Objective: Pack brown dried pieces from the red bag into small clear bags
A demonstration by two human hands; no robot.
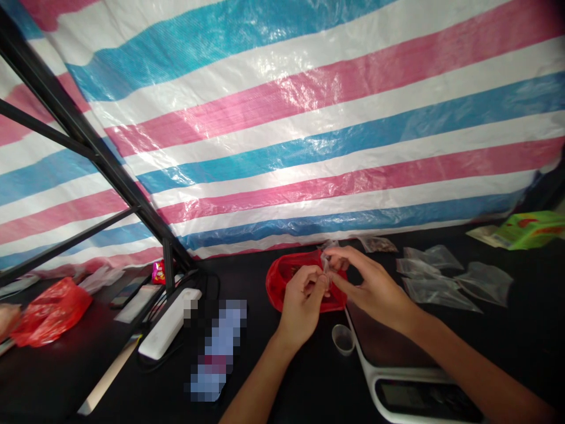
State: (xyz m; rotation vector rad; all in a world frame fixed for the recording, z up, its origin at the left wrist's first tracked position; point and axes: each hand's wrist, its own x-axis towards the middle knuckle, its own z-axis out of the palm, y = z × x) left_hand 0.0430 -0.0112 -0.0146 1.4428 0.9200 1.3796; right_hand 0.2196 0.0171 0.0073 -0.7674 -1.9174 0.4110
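Observation:
My left hand [304,300] and my right hand [366,282] meet over a red plastic bag [282,277] on the black table. Both pinch a small clear plastic bag [326,259] between fingertips, held just above the red bag's opening. What is inside the small bag is too small to make out. A small clear cup [343,339] stands on the table just below my hands, beside a white digital scale [397,365] with a dark platform under my right forearm.
Several empty clear bags [445,277] lie to the right, with a green packet [529,229] beyond. A white power strip [168,324], a black metal frame [88,141] and another red bag [48,312] are at left. A striped tarp [309,118] hangs behind.

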